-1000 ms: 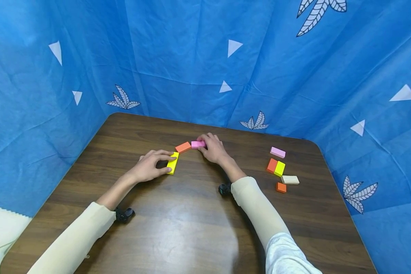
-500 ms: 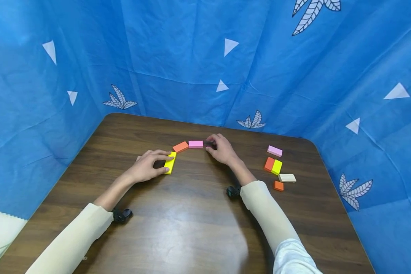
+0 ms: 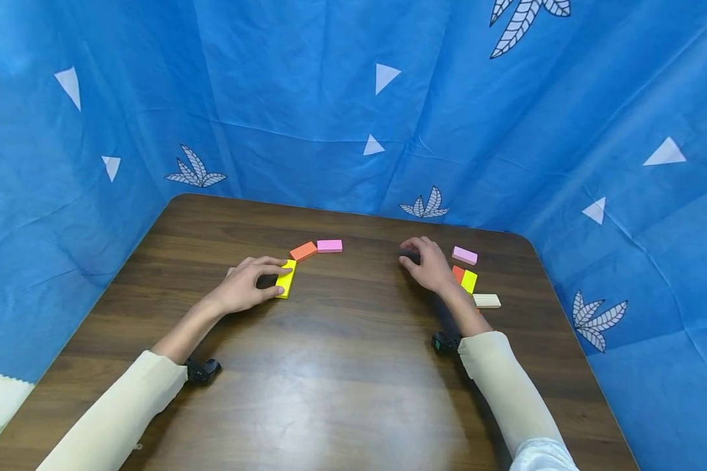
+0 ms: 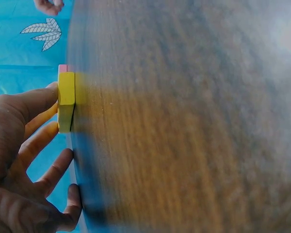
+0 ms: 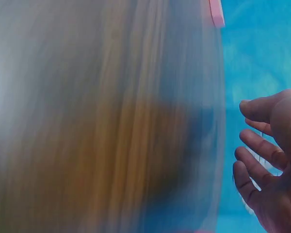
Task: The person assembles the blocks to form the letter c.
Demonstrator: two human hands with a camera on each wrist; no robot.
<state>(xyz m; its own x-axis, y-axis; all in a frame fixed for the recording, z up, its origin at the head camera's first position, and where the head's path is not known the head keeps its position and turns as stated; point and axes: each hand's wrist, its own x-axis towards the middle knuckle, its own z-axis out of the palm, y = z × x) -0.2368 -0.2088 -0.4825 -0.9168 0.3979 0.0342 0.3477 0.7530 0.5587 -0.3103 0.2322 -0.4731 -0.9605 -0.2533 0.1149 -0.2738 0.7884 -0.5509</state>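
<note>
Right hand (image 3: pixel 429 265) shifted rightward, spread, left hand (image 3: pixel 246 286) loose on yellow block (image 3: pixel 285 280), cream block (image 3: pixel 486 301) in head view only

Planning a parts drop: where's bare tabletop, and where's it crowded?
Free tabletop: between left wrist camera and right wrist camera; also between middle pink block and right hand. Crowded: right-side block cluster, partly behind right forearm; left hand holding yellow block, orange block beside it.

The person's left hand (image 3: pixel 249 285) grips, thumb opposing bent fingers, its forearm (image 3: pixel 190 331) angling forward and inward. The right hand (image 3: pixel 431 265) has its thumb and loosely curved fingers apart, the right forearm (image 3: pixel 464 311) slanting inward.
</note>
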